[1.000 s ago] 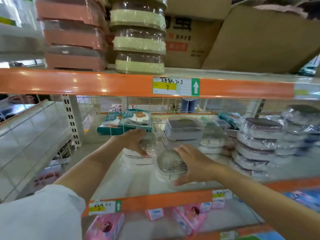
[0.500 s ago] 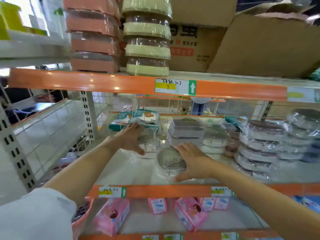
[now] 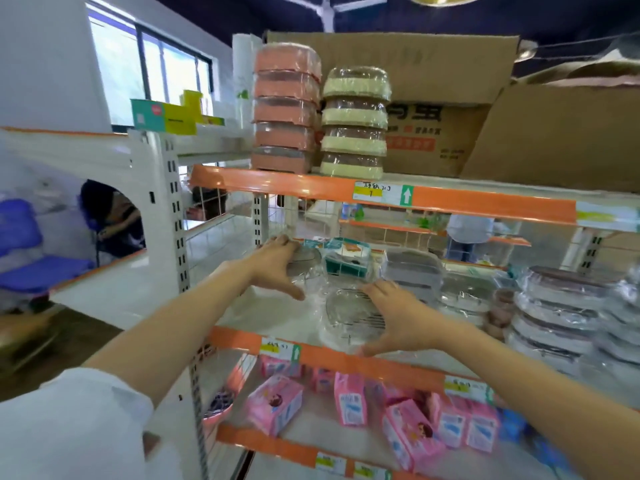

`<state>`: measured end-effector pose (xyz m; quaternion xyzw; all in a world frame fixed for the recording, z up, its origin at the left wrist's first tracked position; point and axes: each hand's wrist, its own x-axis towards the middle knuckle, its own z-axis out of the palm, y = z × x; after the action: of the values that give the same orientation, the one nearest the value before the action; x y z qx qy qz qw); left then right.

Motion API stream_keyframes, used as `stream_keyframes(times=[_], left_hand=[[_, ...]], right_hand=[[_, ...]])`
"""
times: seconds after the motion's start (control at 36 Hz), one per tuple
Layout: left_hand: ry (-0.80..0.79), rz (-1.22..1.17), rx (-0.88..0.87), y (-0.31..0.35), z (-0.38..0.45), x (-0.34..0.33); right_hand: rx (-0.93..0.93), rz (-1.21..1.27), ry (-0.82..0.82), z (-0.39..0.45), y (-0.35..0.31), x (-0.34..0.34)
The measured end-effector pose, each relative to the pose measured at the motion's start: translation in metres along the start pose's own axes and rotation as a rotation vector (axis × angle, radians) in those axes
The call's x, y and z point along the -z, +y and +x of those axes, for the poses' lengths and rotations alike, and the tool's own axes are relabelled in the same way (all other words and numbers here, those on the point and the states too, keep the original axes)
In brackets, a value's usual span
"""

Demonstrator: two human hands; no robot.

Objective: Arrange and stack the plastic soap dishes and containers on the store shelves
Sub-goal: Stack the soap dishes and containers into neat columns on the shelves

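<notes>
On the middle shelf (image 3: pixel 270 313), the left hand (image 3: pixel 277 263) grips a wrapped clear soap dish (image 3: pixel 306 261), fingers curled over its far edge and thumb stretched down toward the shelf board; the dish sits raised near the shelf's left end, just in front of a teal-and-white packaged item (image 3: pixel 348 259). The right hand (image 3: pixel 391 315) holds a second clear soap dish (image 3: pixel 351 315) with a ribbed grey insert, fingers over its right rim and thumb reaching along the front edge; this dish rests on the shelf close to the orange front rail (image 3: pixel 346 360). To the right stand a grey lidded container stack (image 3: pixel 412 270) and further stacks of wrapped round dishes (image 3: pixel 557 306). On the shelf above, a pile of salmon-coloured containers (image 3: pixel 285 109) stands beside a pile of cream-coloured ones (image 3: pixel 355 123), with cardboard boxes (image 3: pixel 450 109) behind. Pink cartons (image 3: pixel 273 405) lie on the shelf below.
</notes>
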<state>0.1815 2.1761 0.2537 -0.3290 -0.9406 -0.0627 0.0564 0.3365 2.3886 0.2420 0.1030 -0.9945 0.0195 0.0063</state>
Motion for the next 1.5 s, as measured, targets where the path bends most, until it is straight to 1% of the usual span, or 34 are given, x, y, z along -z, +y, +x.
stream_keyframes(times=[0.17,0.31,0.36,0.47,0.53,0.61,0.69,0.78,0.86,0.97,1.08,1.14,1.25,1.31,1.39,1.44,1.5], left_hand=[[0.048,-0.012,-0.001,0.013,-0.023,0.055],[0.176,-0.07,-0.074,0.028,-0.023,0.098],[0.145,-0.057,-0.109,0.038,-0.018,0.114],[-0.034,-0.029,-0.116,0.052,-0.002,0.15],[-0.077,-0.043,-0.122,0.057,0.007,0.168],[-0.022,-0.07,-0.161,0.068,0.016,0.194],[0.044,-0.086,-0.191,0.081,0.03,0.215],[0.125,-0.028,-0.203,0.092,0.05,0.227],[0.138,-0.027,-0.217,0.098,0.07,0.227],[0.163,-0.074,-0.254,0.099,0.098,0.222],[0.31,-0.149,-0.34,0.102,0.12,0.217],[0.338,-0.15,-0.369,0.107,0.129,0.213],[0.276,-0.132,-0.398,0.119,0.151,0.203],[0.271,-0.136,-0.417,0.125,0.161,0.197],[0.258,-0.19,-0.429,0.131,0.176,0.19],[0.23,-0.2,-0.421,0.136,0.185,0.185],[0.207,-0.179,-0.42,0.143,0.195,0.182]], right_hand=[[0.019,0.069,0.115,-0.017,-0.002,0.034],[0.022,0.116,0.26,-0.025,0.006,0.063],[0.015,0.122,0.296,-0.027,0.011,0.078],[-0.023,0.111,0.327,-0.029,0.025,0.11],[-0.042,0.146,0.327,-0.028,0.035,0.127],[-0.06,0.222,0.355,-0.023,0.051,0.15],[-0.083,0.244,0.421,-0.013,0.068,0.169],[-0.105,0.239,0.453,-0.002,0.087,0.184],[-0.142,0.241,0.465,0.011,0.107,0.194],[-0.21,0.225,0.447,0.026,0.137,0.201],[-0.303,0.159,0.415,0.045,0.163,0.202],[-0.313,0.17,0.381,0.057,0.169,0.199],[-0.293,0.26,0.278,0.08,0.176,0.193],[-0.275,0.293,0.23,0.09,0.18,0.189],[-0.278,0.335,0.201,0.1,0.193,0.185],[-0.266,0.491,0.17,0.098,0.202,0.186],[-0.255,0.66,0.173,0.095,0.218,0.188]])
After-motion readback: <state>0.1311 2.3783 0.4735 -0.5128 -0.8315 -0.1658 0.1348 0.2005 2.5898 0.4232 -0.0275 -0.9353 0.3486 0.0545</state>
